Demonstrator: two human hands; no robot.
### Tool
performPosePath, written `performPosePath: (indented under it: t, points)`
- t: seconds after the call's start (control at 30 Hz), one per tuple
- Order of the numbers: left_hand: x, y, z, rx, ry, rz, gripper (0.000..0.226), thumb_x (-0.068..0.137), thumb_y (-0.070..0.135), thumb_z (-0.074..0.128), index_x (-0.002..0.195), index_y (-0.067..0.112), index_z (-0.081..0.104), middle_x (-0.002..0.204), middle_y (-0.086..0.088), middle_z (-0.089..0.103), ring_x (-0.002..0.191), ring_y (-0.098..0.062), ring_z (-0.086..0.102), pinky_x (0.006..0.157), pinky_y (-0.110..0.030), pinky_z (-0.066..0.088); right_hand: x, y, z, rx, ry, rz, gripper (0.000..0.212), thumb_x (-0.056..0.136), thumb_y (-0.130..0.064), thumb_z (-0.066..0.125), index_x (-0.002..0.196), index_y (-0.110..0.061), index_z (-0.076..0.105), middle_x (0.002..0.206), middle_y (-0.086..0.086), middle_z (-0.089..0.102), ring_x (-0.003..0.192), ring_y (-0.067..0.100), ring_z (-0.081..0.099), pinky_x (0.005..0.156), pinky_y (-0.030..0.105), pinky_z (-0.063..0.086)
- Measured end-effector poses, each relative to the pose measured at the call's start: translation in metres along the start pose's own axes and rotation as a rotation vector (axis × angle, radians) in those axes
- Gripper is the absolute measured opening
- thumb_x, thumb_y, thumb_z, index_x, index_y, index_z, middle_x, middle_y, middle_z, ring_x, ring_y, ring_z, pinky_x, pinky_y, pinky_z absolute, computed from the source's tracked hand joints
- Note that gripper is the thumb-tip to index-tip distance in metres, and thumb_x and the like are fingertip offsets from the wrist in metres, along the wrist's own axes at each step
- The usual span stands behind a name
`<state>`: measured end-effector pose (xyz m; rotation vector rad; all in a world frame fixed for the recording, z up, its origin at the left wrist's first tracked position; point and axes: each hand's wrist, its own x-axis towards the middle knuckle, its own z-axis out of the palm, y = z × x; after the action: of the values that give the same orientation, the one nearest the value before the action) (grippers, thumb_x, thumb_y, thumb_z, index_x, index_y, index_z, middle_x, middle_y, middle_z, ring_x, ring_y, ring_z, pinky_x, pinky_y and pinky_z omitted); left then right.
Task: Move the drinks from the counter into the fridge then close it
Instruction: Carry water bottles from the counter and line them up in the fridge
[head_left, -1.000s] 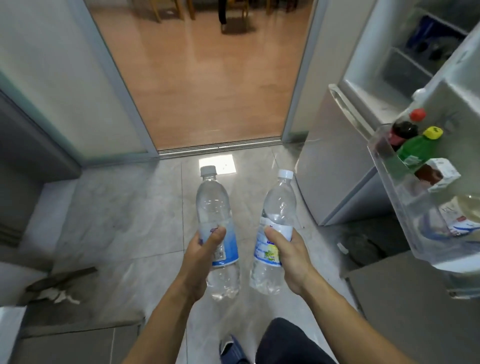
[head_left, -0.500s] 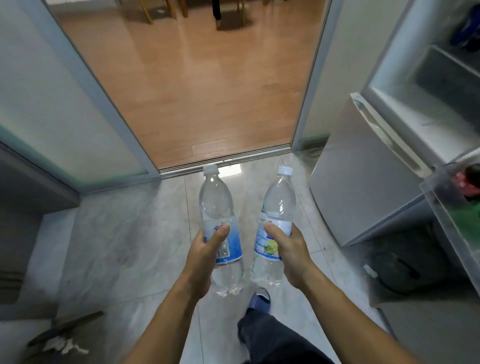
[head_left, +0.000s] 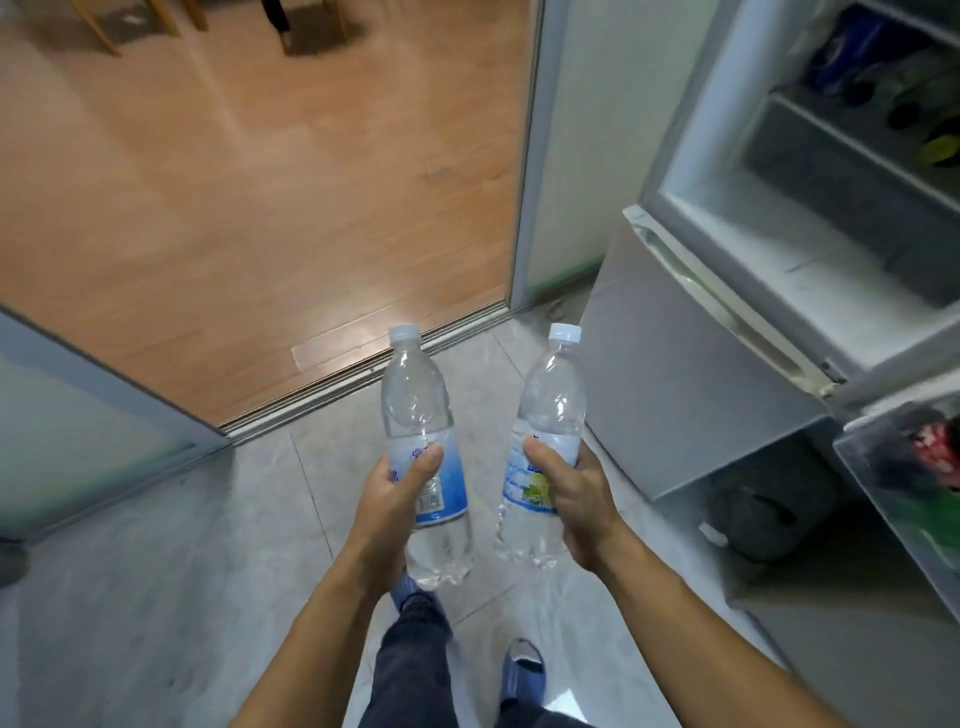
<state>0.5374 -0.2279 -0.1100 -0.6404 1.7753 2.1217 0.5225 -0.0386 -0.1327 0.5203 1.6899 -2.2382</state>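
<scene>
My left hand (head_left: 397, 496) grips a clear water bottle with a blue label (head_left: 418, 405) around its middle, held upright. My right hand (head_left: 574, 491) grips a second clear water bottle (head_left: 553, 395) with a blue and green label, tilted slightly right. Both bottles have white caps and hang over the tiled floor. The fridge (head_left: 810, 244) stands open at the right, with white shelves and blurred dark items inside. Its open door shelf (head_left: 893, 499) at the far right edge holds blurred red and green drinks.
A sliding door track (head_left: 363, 371) separates the grey tiles from a wooden floor beyond. A frosted glass panel (head_left: 67, 431) stands at the left. A dark object (head_left: 763, 512) lies on the floor under the fridge's lower door. My feet in blue slippers (head_left: 522, 670) are below.
The view has moved forward and turned toward the fridge, which now shows more of its interior. Both hands still hold their bottles, now slightly farther apart.
</scene>
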Motion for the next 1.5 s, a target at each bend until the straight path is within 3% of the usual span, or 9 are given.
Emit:
performPosePath:
  t: [0.2,0.3,0.47,0.7,0.83,1.1,1.27,1.33,1.5]
  points:
    - [0.097,0.05,0.005,0.058,-0.163,-0.029,0.041,0.085,0.033,0.066,0.119,0.01,0.063,0.098,-0.013,0.077,0.084,-0.029,0.075,0.066,-0.033,0.061,0.06,-0.032,0.02,0.074,0.267,-0.057,0.041,0.067,-0.037,0.079,0.104,-0.019,0.073,0.097,0.011,0.077,0.086,0.028,0.076,0.068,0.034,0.06]
    - [0.136,0.084,0.019,0.078,-0.248,-0.049,0.032,0.088,0.03,0.066,0.116,0.014,0.065,0.098,-0.013,0.077,0.087,-0.032,0.074,0.077,-0.043,0.061,0.078,-0.054,0.026,0.106,0.374,-0.106,0.055,0.06,-0.044,0.081,0.106,-0.017,0.071,0.095,0.009,0.078,0.084,0.024,0.076,0.065,0.03,0.058]
    - [0.187,0.128,0.069,0.127,-0.442,-0.016,0.025,0.085,0.032,0.07,0.108,0.022,0.069,0.097,-0.008,0.077,0.085,-0.025,0.074,0.083,-0.044,0.057,0.098,-0.091,0.01,0.159,0.567,-0.184,0.041,0.069,-0.038,0.077,0.105,-0.019,0.071,0.089,0.003,0.078,0.078,0.017,0.075,0.062,0.024,0.057]
    - [0.226,0.168,0.189,0.227,-0.668,0.038,0.054,0.062,0.051,0.079,0.109,0.026,0.071,0.104,-0.005,0.076,0.094,-0.024,0.074,0.077,-0.036,0.058,0.124,-0.149,-0.057,0.267,0.752,-0.308,0.029,0.081,-0.032,0.079,0.106,-0.02,0.07,0.092,0.007,0.078,0.081,0.023,0.076,0.062,0.027,0.058]
    - [0.239,0.191,0.257,0.261,-0.751,0.076,0.051,0.055,0.059,0.08,0.1,0.035,0.073,0.101,-0.004,0.076,0.09,-0.021,0.074,0.071,-0.032,0.055,0.14,-0.192,-0.103,0.306,0.82,-0.4,0.015,0.087,-0.025,0.073,0.101,-0.021,0.071,0.087,0.004,0.079,0.075,0.018,0.076,0.058,0.021,0.056]
    - [0.263,0.245,0.379,0.21,-0.797,0.161,0.051,0.053,0.052,0.082,0.098,0.028,0.073,0.095,-0.008,0.077,0.079,-0.022,0.075,0.059,-0.031,0.056,0.165,-0.281,-0.182,0.339,0.828,-0.582,0.03,0.084,-0.019,0.072,0.112,-0.014,0.065,0.096,0.013,0.074,0.08,0.025,0.073,0.073,0.038,0.058]
    - [0.275,0.285,0.456,0.247,-0.862,0.286,0.044,0.063,0.043,0.078,0.106,0.035,0.068,0.098,0.002,0.077,0.089,-0.018,0.075,0.073,-0.038,0.058,0.188,-0.347,-0.217,0.253,0.925,-0.724,0.032,0.076,-0.027,0.075,0.104,-0.033,0.06,0.095,-0.008,0.073,0.089,0.013,0.072,0.065,0.02,0.056]
    - [0.277,0.299,0.491,0.243,-0.904,0.372,0.056,0.065,0.045,0.078,0.115,0.028,0.062,0.101,0.004,0.077,0.094,-0.017,0.074,0.079,-0.036,0.059,0.199,-0.376,-0.233,0.215,0.975,-0.772,0.034,0.073,-0.033,0.077,0.101,-0.038,0.058,0.095,-0.013,0.072,0.092,0.009,0.071,0.069,0.02,0.056]
    - [0.29,0.331,0.581,0.187,-0.952,0.519,0.052,0.078,0.033,0.079,0.123,0.024,0.056,0.111,0.002,0.073,0.101,-0.015,0.071,0.087,-0.038,0.058,0.215,-0.447,-0.278,0.088,1.084,-0.902,0.047,0.064,-0.041,0.082,0.105,-0.035,0.058,0.101,-0.01,0.073,0.093,0.006,0.071,0.079,0.025,0.058]
